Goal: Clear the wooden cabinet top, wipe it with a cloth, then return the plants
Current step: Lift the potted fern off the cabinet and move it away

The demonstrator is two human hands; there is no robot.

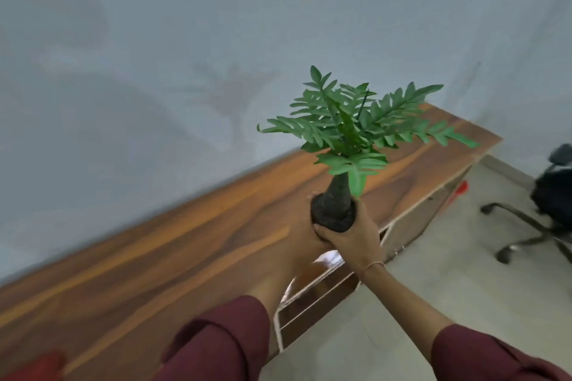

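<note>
A small green leafy plant with a dark trunk rises from a black soil-filled pot. Both hands grip the pot, held in the air above the front edge of the long wooden cabinet top. My right hand wraps the pot's near side. My left hand cups it from below and behind, mostly hidden and blurred against the wood. The cabinet top runs from lower left to upper right along the wall, with nothing standing on the part I see.
A grey-blue wall backs the cabinet. Open cabinet compartments show below the front edge. A black office chair stands on the tiled floor at the right. A red blurred thing sits at the bottom left.
</note>
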